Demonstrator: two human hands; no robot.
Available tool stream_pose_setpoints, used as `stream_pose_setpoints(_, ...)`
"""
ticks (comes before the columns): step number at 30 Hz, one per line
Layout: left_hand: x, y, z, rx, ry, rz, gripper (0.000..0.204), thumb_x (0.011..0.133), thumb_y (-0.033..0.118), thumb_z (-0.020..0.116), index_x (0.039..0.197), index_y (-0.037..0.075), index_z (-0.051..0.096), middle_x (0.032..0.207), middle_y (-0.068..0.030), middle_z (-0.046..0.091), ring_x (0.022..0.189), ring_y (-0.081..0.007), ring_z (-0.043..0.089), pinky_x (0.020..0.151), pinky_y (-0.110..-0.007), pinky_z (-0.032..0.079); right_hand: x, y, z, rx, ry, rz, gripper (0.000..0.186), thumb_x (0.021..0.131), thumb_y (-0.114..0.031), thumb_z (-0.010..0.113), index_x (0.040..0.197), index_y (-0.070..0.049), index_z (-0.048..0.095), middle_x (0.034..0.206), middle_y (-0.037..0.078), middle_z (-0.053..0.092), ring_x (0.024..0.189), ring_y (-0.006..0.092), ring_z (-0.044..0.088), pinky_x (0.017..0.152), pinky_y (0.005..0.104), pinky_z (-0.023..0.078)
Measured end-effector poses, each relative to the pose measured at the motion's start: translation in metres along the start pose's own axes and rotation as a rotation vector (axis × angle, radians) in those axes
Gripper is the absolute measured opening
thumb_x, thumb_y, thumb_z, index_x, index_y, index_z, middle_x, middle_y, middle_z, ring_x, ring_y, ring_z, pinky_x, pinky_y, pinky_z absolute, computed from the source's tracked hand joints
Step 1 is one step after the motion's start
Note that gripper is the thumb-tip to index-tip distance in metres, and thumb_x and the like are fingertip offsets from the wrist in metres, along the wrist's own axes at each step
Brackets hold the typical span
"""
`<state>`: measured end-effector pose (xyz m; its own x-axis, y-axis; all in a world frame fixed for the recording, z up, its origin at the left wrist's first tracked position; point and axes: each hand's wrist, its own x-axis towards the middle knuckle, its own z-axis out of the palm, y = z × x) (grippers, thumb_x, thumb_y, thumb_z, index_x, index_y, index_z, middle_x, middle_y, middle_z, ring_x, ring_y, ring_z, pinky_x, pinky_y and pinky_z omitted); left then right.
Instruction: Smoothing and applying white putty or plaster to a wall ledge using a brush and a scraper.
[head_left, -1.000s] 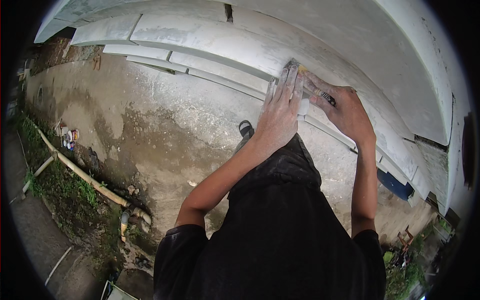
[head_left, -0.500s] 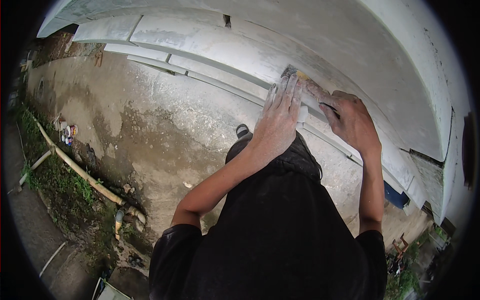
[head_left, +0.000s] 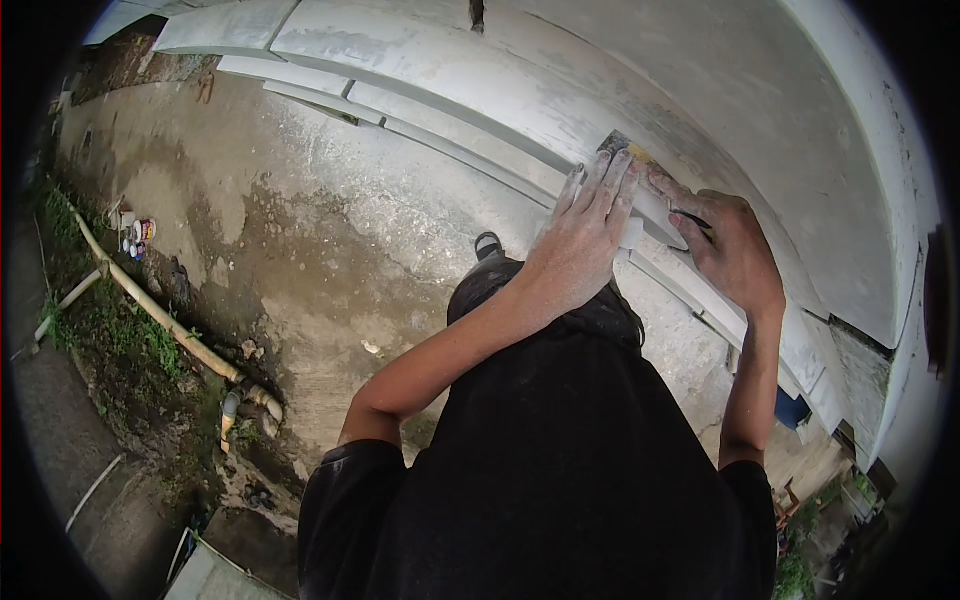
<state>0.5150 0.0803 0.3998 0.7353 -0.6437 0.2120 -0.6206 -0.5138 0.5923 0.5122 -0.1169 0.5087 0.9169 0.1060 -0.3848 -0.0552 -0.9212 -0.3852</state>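
Note:
My right hand [head_left: 738, 245] is closed around the dark handle of what looks like a dusty putty knife [head_left: 617, 142], its flat grey end against a white-coated ledge [head_left: 450, 85]. A yellowish patch shows near the blade; fingers cover much of the tool. My left hand [head_left: 575, 250], whitened with dust, lies with its fingers stretched out and pressed together over the blade side. A small white piece [head_left: 632, 233] shows beside the left hand, at the ledge's lower edge; I cannot tell whether it is held. Both hands are close together at the ledge.
A smooth grey-white wall surface [head_left: 740, 100] curves up on the right. Below lies a stained concrete floor [head_left: 330, 270], with my sandalled foot [head_left: 488, 243] on it. At the left are a bamboo pole [head_left: 150, 320], plants, and a white bucket [head_left: 143, 232].
Both hands and the tool have shifted a little to the right along the ledge. The view has also moved slightly. The grip looks the same.

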Motion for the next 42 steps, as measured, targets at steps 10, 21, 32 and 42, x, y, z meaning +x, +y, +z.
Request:
stream_pose_setpoints(10,0.001,-0.011,-0.007,0.140,0.033,0.015,0.064,0.092,0.009,0.052,0.149,-0.014,0.034,0.158,-0.0297,0.033,0.150,-0.0423,0.028,0.123,-0.056,0.020,0.002,-0.017,0.010,-0.059,0.125,-0.022,0.029,0.093,-0.014,0.067,0.119,-0.002,0.070,0.087,0.023,0.064,0.084,0.0406,0.060,0.083,0.0475,0.047)
stream_pose_setpoints(21,0.003,-0.016,-0.006,0.128,0.009,0.024,0.058,0.093,0.010,0.051,0.146,-0.013,0.040,0.158,-0.0290,0.033,0.150,-0.0421,0.029,0.124,-0.056,0.018,0.008,-0.016,0.017,-0.102,0.147,-0.032,0.037,0.095,-0.015,0.064,0.131,-0.020,0.068,0.084,0.017,0.063,0.082,0.0366,0.062,0.084,0.0466,0.050)
stream_pose_setpoints(32,0.004,-0.020,-0.007,0.116,0.019,-0.038,0.075,0.082,0.002,0.059,0.152,-0.010,0.031,0.162,-0.0268,0.025,0.153,-0.0398,0.022,0.124,-0.057,0.016,0.016,-0.018,0.012,-0.061,0.128,0.002,0.032,0.093,-0.014,0.068,0.124,-0.006,0.070,0.096,0.023,0.068,0.090,0.0403,0.063,0.088,0.0447,0.049)
stream_pose_setpoints(42,0.003,-0.008,-0.011,0.090,0.001,0.008,0.071,0.082,0.001,0.057,0.148,-0.013,0.034,0.157,-0.0305,0.032,0.148,-0.0436,0.031,0.124,-0.055,0.020,0.016,0.002,-0.001,-0.020,0.022,0.033,0.036,0.089,-0.016,0.071,0.125,-0.008,0.071,0.088,0.027,0.066,0.077,0.0389,0.062,0.082,0.0448,0.049)
